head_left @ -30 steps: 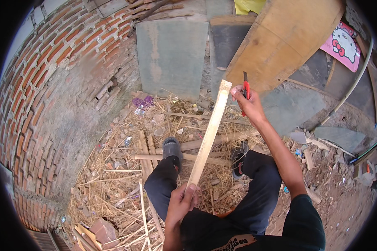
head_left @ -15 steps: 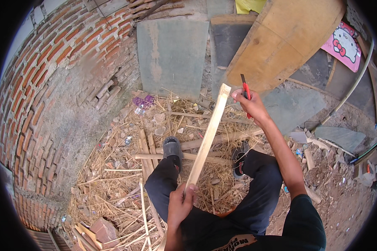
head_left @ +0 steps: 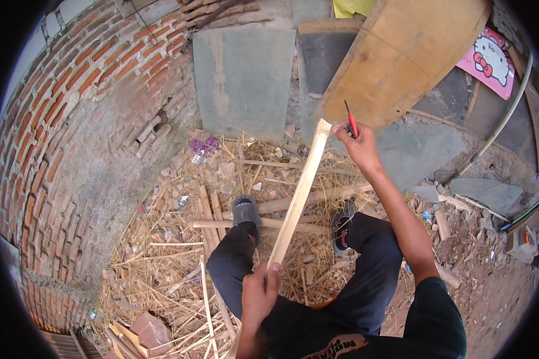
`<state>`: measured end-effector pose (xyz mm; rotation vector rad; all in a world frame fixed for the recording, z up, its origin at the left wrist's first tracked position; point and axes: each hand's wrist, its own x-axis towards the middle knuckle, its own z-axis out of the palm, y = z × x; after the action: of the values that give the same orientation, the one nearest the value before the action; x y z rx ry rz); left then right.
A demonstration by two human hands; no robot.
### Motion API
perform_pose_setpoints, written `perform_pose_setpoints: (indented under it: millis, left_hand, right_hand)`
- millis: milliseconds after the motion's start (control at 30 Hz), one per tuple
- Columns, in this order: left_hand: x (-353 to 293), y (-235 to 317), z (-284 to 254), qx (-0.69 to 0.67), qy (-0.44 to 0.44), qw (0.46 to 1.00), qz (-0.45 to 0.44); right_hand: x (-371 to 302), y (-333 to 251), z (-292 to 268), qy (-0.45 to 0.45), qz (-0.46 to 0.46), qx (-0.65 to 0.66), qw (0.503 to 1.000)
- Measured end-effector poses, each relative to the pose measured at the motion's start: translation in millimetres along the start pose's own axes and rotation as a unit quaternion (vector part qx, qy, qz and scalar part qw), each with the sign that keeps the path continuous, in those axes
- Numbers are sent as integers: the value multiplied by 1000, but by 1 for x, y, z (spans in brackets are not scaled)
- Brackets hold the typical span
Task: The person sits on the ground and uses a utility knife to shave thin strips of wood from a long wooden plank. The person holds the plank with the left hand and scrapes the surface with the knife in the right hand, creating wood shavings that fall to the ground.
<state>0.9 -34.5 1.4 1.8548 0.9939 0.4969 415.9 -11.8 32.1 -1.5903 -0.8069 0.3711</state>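
A long pale strip of split bamboo or wood (head_left: 299, 197) slants up and away from my lap, between my knees. My left hand (head_left: 259, 297) is closed around its near end, thumb on top. Close beside its far, squared-off end is my right hand (head_left: 360, 148), closed on a red utility knife (head_left: 353, 124) with the dark blade out and pointing up and away. The thumb and forefinger of that hand are at the tip of the strip; whether they touch it I cannot tell.
Straw, shavings, rubble and poles (head_left: 275, 223) cover the ground around my sandalled feet (head_left: 246, 212). A worn brick wall (head_left: 48, 173) rises on the left. Ahead lean a grey-green panel (head_left: 245, 84) and a brown board (head_left: 407, 60). A brick (head_left: 151, 332) lies at the lower left.
My right hand has turned, so the knife shows a narrower side and its blade leans further left. The strip and my left hand have hardly moved.
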Motion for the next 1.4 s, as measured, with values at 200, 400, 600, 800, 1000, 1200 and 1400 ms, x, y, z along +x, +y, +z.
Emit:
perform_pose_setpoints:
  millis: [200,400,600,800,1000,1200,1400]
  left_hand:
    - [0,1,-5,12,20,1000,3]
    - [11,-5,-6,14,74,997,2]
    - [33,6,5,-6,68,998,8]
    - [46,5,20,-104,66,992,16]
    - [50,18,13,-202,1,979,-20]
    - [50,22,17,-146,24,989,5]
    - [46,40,26,24,103,991,78]
  right_hand:
    - [0,-2,-21,-120,115,277,946]
    - [-31,-35,-3,-24,-61,-135,989]
    - [-103,-45,36,-186,-197,-208,940]
    - [-139,-33,55,-191,-342,-249,886]
    - [-133,-35,53,-171,-341,-234,894]
    - [-134,-41,54,-158,-385,-235,878]
    - [-137,-43,54,-168,-377,-254,875]
